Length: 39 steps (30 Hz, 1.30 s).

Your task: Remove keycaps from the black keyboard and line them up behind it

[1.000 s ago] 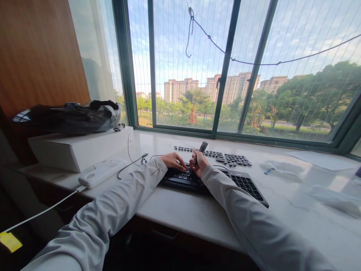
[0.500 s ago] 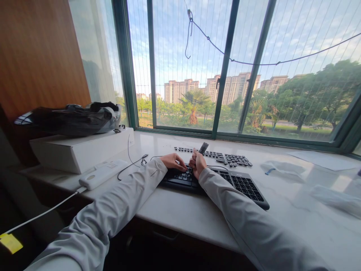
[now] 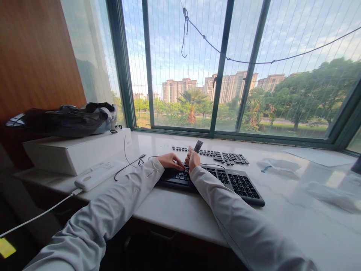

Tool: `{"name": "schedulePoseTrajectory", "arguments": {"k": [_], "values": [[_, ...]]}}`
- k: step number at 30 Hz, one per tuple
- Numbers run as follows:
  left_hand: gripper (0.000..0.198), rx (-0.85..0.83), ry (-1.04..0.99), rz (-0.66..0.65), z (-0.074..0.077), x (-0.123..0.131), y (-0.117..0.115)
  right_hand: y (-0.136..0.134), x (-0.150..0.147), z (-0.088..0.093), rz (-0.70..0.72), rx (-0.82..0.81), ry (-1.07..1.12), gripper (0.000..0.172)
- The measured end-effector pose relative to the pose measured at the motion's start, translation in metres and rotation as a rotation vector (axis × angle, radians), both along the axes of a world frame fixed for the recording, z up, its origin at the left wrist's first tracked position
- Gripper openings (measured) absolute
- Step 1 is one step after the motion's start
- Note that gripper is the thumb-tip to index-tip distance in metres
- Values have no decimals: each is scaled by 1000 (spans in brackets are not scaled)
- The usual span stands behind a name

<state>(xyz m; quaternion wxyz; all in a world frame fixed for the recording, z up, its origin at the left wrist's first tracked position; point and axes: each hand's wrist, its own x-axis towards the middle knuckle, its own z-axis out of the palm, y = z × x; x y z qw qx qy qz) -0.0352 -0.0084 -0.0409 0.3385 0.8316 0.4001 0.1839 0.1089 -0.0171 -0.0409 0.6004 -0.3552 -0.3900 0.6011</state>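
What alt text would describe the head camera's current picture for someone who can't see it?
A person's right hand grips a dark, brush-like tool over a black keyboard, the left hand bent over the keys beside it. Loose keycaps lie in rows behind, on a pale desk before a window.

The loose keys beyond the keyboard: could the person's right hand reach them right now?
Probably yes: the loose keys lie just beyond the keyboard, near the right hand, with nothing tall between. But that hand is closed around a dark brush-like tool, which would likely hinder picking one up.
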Motion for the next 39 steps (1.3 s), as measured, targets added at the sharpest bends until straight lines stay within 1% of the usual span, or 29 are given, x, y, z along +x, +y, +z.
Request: {"name": "schedulePoseTrajectory", "arguments": {"k": [3, 7, 14, 20, 24, 28, 31, 36, 39], "values": [[41, -13, -6, 2, 2, 1, -4, -3, 2, 3, 54, -44, 55, 48], [41, 8, 10, 39, 3, 3, -6, -3, 5, 5, 114, -31, 34, 45], [44, 20, 36, 24, 5, 2, -6, -3, 4, 1, 45, -32, 60, 45], [41, 29, 32, -7, 3, 1, -3, -4, 4, -1, -5, -6, 113, 48], [42, 31, 48, -27, 2, 0, 0, -5, 3, -3, 16, 28, 111, 49], [43, 36, 66, -1, 0, -1, 4, -5, 2, -6, 40, 64, 98, 50], [42, 18, 43, 14, -2, -1, 6, -5, 2, -7, 72, 87, 101, 51], [36, -29, -1, -7, -3, -1, 6, -1, 2, -6, 102, 27, 63, 51], [34, -41, -11, -12, -1, 0, 4, -2, 2, -7, 151, 53, 65, 49]]}}
